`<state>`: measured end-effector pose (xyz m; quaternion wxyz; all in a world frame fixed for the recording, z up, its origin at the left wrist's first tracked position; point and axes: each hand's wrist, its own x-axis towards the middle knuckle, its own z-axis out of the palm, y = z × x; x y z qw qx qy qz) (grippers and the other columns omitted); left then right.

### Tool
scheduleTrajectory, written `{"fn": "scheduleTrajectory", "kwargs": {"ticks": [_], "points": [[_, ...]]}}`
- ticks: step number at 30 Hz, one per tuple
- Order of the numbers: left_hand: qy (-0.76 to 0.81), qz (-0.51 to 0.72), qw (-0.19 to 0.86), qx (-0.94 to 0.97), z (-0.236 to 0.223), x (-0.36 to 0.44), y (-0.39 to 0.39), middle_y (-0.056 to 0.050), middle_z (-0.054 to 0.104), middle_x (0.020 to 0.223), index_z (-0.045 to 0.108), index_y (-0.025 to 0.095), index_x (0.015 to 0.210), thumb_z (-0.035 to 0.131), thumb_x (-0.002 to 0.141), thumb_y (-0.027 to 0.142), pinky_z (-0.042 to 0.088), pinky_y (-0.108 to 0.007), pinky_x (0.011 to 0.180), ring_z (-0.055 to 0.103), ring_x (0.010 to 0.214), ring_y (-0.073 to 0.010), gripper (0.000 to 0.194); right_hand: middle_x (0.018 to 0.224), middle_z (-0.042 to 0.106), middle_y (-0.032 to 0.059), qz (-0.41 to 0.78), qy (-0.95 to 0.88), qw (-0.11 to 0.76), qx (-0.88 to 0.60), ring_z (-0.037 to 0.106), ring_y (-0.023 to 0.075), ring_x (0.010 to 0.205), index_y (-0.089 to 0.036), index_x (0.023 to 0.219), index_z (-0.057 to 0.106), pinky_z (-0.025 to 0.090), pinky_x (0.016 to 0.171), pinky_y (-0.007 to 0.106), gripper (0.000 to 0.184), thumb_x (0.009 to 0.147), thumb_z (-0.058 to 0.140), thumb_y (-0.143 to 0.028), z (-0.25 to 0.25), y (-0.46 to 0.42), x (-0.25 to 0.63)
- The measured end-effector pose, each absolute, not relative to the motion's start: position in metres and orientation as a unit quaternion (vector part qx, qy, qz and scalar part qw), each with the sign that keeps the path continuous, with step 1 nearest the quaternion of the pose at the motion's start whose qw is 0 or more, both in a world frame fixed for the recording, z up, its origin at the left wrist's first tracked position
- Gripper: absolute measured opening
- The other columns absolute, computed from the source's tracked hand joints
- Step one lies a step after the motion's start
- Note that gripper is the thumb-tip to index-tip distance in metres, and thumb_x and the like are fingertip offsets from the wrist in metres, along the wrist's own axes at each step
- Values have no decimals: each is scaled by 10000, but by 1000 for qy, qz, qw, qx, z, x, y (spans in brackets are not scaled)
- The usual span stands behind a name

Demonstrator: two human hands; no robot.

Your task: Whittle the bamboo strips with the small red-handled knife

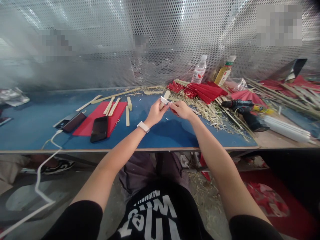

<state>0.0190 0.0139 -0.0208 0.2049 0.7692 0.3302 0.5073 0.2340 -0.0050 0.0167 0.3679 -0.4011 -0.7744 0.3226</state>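
My left hand (155,114) is closed around a short, flat bamboo strip (166,94), whose pale end sticks up past the fingers. A knife is held in my right hand (181,109), its bright blade (164,100) lying across the strip close to my left fingers. A bit of red shows under the right palm, perhaps the knife's handle, mostly hidden. Both hands are above the blue tabletop (165,135), near its middle. To their right lies a heap of bamboo shavings (208,113).
Left of my hands, a black phone (99,129) and bamboo pieces (114,106) lie on red paper (85,125). Pleated red fans (207,92), a water bottle (199,70), a yellow drink bottle (225,71) and a power drill (250,115) are at right. A white cable (38,176) hangs over the edge.
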Motion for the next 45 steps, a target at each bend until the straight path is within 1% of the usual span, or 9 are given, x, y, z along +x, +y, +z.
{"fn": "scheduleTrajectory", "kwargs": {"ticks": [9, 14, 22, 25, 28, 30, 35, 41, 45], "points": [[352, 533, 178, 749, -14, 21, 8, 15, 577, 749, 524, 253, 897, 669, 1049, 894, 423, -348, 666, 511, 659, -155, 675, 529, 509, 5, 334, -747, 408, -406, 481, 150, 509, -262, 638, 513, 387, 515, 305, 883, 998, 484, -1068, 15, -9, 225], [377, 547, 171, 727, -9, 22, 4, 42, 495, 681, 416, 263, 806, 676, 1015, 933, 392, -341, 650, 431, 629, -140, 748, 520, 477, -10, 364, -712, 443, -404, 454, 142, 484, -270, 645, 500, 381, 482, 304, 863, 990, 540, -1061, 16, -12, 219], [380, 565, 159, 715, -7, 25, 1, 49, 397, 639, 371, 261, 753, 623, 1032, 952, 354, -346, 630, 396, 610, -142, 786, 525, 460, -16, 381, -654, 525, -389, 434, 137, 459, -281, 666, 495, 315, 421, 300, 899, 906, 512, -1147, 16, -13, 208], [357, 556, 202, 723, -8, 26, 0, 41, 433, 686, 435, 261, 829, 571, 1063, 946, 373, -338, 624, 440, 621, -143, 737, 523, 460, -17, 369, -646, 539, -395, 432, 134, 456, -281, 689, 497, 298, 411, 286, 866, 944, 537, -1107, 18, -12, 214], [342, 542, 271, 718, -9, 26, 2, 39, 508, 731, 553, 272, 1077, 497, 1095, 941, 406, -324, 591, 478, 591, -138, 671, 514, 469, -21, 382, -658, 516, -394, 413, 126, 431, -281, 709, 510, 289, 395, 283, 827, 972, 574, -1063, 20, -13, 222], [331, 539, 303, 713, -9, 25, 5, 34, 556, 762, 564, 286, 1206, 494, 1086, 953, 430, -323, 564, 505, 563, -133, 682, 505, 469, -29, 419, -656, 497, -383, 391, 121, 406, -283, 727, 519, 288, 383, 286, 804, 992, 575, -1040, 23, -15, 224], [305, 551, 329, 704, -6, 22, 9, -20, 662, 932, 528, 287, 1127, 545, 1051, 974, 483, -331, 548, 568, 580, -119, 692, 506, 452, -52, 488, -596, 509, -385, 371, 121, 389, -293, 784, 504, 318, 378, 285, 728, 1059, 577, -963, 29, -16, 222], [309, 529, 336, 716, -5, 22, 8, 19, 577, 827, 554, 288, 1180, 532, 1083, 937, 377, -301, 499, 431, 551, -103, 657, 514, 433, -59, 471, -528, 568, -419, 366, 129, 377, -296, 824, 511, 322, 374, 300, 694, 1092, 548, -935, 29, -8, 229], [295, 545, 331, 712, -4, 23, 6, 32, 549, 791, 560, 281, 1150, 546, 1083, 929, 375, -299, 506, 424, 556, -108, 651, 523, 448, -58, 478, -564, 539, -404, 380, 123, 381, -288, 841, 543, 307, 377, 294, 661, 1103, 594, -892, 32, -15, 227]]}}
